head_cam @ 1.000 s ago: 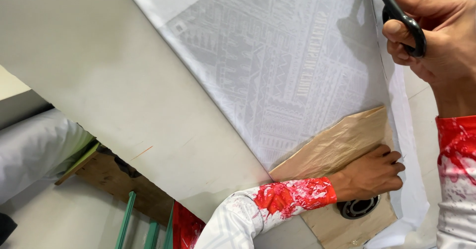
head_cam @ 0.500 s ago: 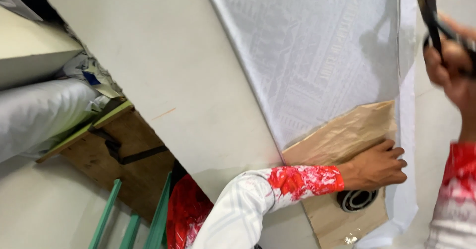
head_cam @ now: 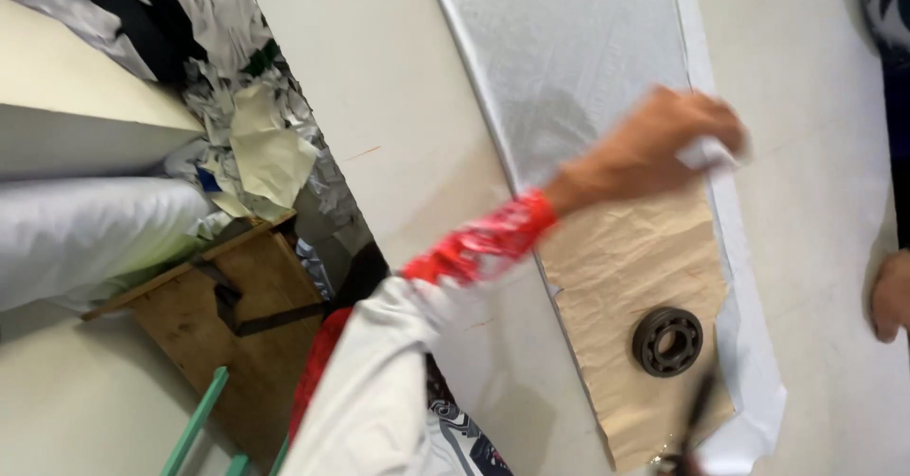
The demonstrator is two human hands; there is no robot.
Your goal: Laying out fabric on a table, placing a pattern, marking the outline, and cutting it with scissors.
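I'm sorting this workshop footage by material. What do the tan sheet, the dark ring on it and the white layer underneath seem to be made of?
Tan sheet: likely kraft paper, matte, creased and wrinkled. Dark ring: apparently metal, dull dark finish, ball-bearing shape with an inner and an outer ring. White layer: probably woven fabric, with a faint raised pattern on its surface.

The scene is seen from a single head-worn camera, aimed steeply down at a pale table (head_cam: 408,135) and held close above it. The view is rolled, so the table edge is seen running diagonally from upper left to lower right. The left hand (head_cam: 654,149) is caught blurred at mid-frame, over white patterned fabric (head_cam: 569,59) and brown paper (head_cam: 626,277). Floor clutter is taken in at far left. No second view is provided, so nothing is shared.
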